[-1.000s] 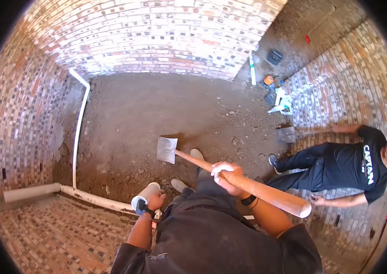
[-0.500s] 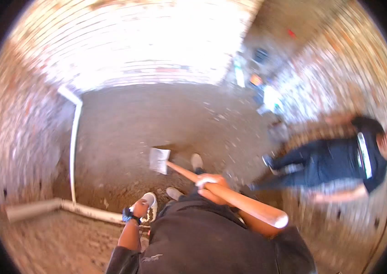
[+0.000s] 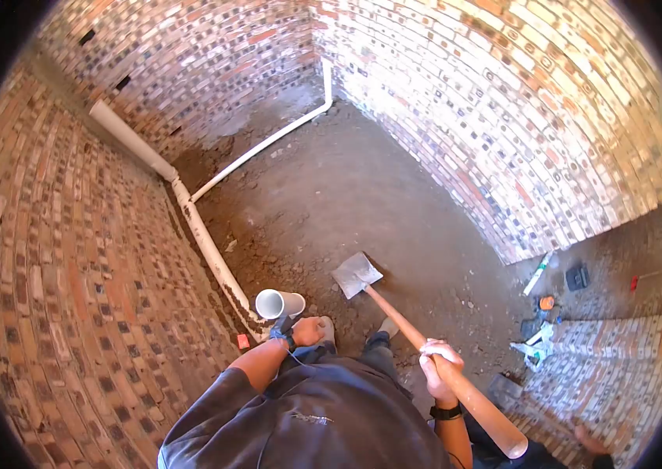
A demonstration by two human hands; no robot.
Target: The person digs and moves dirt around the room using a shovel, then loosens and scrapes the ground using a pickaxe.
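Observation:
My right hand [image 3: 440, 361] is wrapped around the long wooden handle [image 3: 475, 399] of a shovel. The shovel's flat metal blade [image 3: 357, 274] rests on the dirt floor ahead of my feet. My left hand [image 3: 310, 331] hangs in front of my body with its fingers curled in, and nothing shows in it. A dark device is strapped at that wrist. Just beyond the left hand, a wide white pipe end [image 3: 290, 303] sticks up, its round mouth showing. The left hand looks apart from it.
White drain pipes [image 3: 209, 246] run along the left brick wall [image 3: 73, 297], with a thinner branch pipe [image 3: 260, 150] crossing to the far corner. A red piece [image 3: 242, 341] lies by the pipe. Bags and bottles [image 3: 536, 344] sit right. Another person's hand [image 3: 587, 438] shows lower right.
My view has swung right-side down and left, bringing the far corner into sight. The shovel stays in my right hand. The other person has mostly left the view at the lower right.

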